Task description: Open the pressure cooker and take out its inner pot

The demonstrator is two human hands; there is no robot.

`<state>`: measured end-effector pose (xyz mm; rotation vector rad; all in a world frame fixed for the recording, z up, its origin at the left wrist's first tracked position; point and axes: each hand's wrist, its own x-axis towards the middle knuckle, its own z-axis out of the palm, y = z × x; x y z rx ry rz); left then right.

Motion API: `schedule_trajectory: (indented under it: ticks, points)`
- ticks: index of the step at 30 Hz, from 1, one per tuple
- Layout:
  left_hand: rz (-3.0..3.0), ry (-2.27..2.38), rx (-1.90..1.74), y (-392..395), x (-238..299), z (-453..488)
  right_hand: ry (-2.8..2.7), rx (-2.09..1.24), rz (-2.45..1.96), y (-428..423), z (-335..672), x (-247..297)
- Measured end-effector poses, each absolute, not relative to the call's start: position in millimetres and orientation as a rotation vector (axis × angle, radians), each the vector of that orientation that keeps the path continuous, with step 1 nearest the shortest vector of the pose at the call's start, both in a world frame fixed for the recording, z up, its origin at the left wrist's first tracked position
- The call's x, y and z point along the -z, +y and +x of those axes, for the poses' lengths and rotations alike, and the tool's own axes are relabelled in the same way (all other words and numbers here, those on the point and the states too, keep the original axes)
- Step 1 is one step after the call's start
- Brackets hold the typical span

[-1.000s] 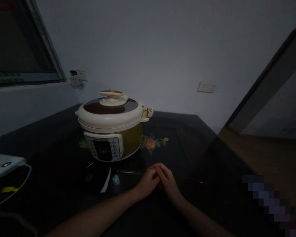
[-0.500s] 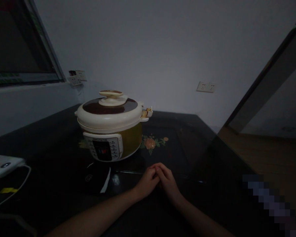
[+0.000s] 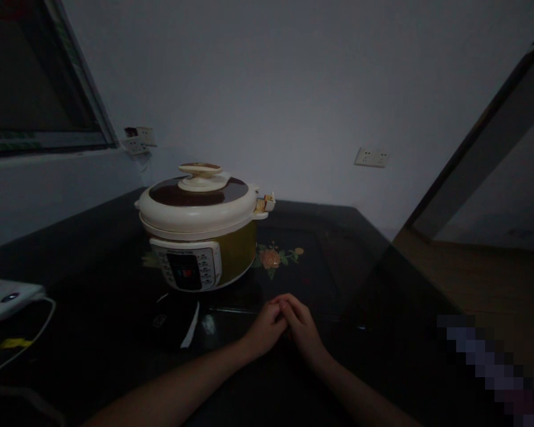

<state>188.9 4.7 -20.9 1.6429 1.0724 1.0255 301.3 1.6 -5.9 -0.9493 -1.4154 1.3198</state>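
Left grip (image 3: 265, 328) and right grip (image 3: 304, 332) touching, cooker (image 3: 200, 222) beyond, leftward, apart

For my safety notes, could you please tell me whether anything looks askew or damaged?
Near the window, a wall socket sits crooked below a dark patch, perhaps loose. On the cooker, the side bracket looks brownish, perhaps stained.

The round electric cooker (image 3: 239, 252) on my feed is olive-gold below, cream around the lid, glossy brown on top, with a mushroom-shaped cream-and-brown knob (image 3: 200, 168). I make out a white control panel (image 3: 210, 277), its black display (image 3: 184, 273) marked red and blue. The shiny black surface (image 3: 320, 296) carries a peach rose print (image 3: 269, 258) with green leaves (image 3: 285, 259).
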Motion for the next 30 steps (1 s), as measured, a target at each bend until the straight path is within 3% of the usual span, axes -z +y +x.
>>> schedule_trajectory:
  ticks: [30]
  points:
    - [1.679, 1.089, -0.971, 6.6, 19.7, 189.4, -1.474, -1.231, -0.933, 8.2, 301.6, 17.1]
